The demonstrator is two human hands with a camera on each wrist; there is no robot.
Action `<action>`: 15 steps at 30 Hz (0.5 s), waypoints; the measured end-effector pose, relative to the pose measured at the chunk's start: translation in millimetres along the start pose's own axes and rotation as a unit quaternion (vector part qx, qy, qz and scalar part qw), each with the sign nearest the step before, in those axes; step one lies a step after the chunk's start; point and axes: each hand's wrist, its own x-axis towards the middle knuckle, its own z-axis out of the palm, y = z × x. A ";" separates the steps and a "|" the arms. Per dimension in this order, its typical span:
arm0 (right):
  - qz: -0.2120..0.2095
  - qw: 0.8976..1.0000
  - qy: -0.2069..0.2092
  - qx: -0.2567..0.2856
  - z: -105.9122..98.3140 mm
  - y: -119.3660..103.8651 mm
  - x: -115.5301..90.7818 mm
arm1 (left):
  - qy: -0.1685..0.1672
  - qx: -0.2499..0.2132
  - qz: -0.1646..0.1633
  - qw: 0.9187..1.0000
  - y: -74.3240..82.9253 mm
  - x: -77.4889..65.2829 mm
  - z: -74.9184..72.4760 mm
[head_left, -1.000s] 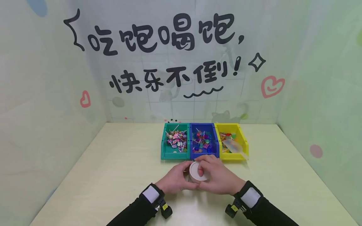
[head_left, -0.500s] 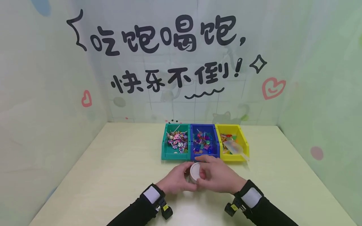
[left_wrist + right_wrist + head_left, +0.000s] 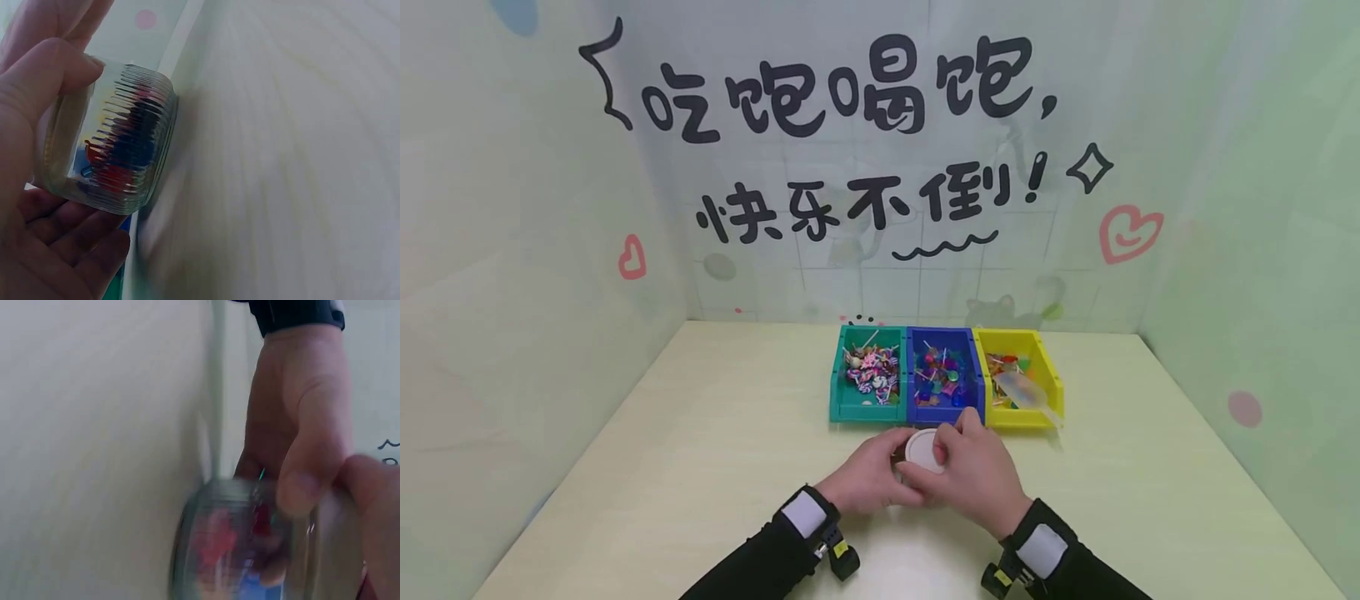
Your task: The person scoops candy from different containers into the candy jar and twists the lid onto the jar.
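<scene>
My left hand point(image 3: 868, 475) grips the side of a small clear ribbed jar point(image 3: 125, 144), its thumb and fingers round the wall. Red and dark blue shapes show through the jar. A round whitish lid point(image 3: 921, 451) sits on top. Curled over that lid, my right hand point(image 3: 973, 471) holds its rim with thumb and fingers. The right wrist view is blurred; there the jar point(image 3: 231, 544) lies below the left thumb, and part of my right hand point(image 3: 378, 506) shows at the edge.
Behind the hands stand a green bin point(image 3: 867, 412) and a blue bin point(image 3: 943, 414), both with small colourful candy-like pieces. A yellow bin point(image 3: 1045, 367) at their right holds similar pieces and a translucent scoop point(image 3: 1022, 390). Walls enclose the pale table point(image 3: 737, 400).
My right hand has turned on the lid, its wrist swinging left and toward me and its fingers curling more. The left hand keeps its hold on the jar in nearly the same place.
</scene>
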 end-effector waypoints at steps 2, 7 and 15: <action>0.016 1.000 0.017 -0.008 3.7 -3.9 -3.0 | -0.001 0.009 0.006 1.000 -0.1 0.9 0.3; 0.021 0.998 0.058 -0.021 8.3 -6.9 -6.6 | -0.001 0.020 0.017 1.000 0.0 3.7 1.2; -0.010 0.997 0.068 -0.040 12.1 -2.3 -11.2 | -0.006 0.011 0.003 1.000 -1.4 2.2 3.2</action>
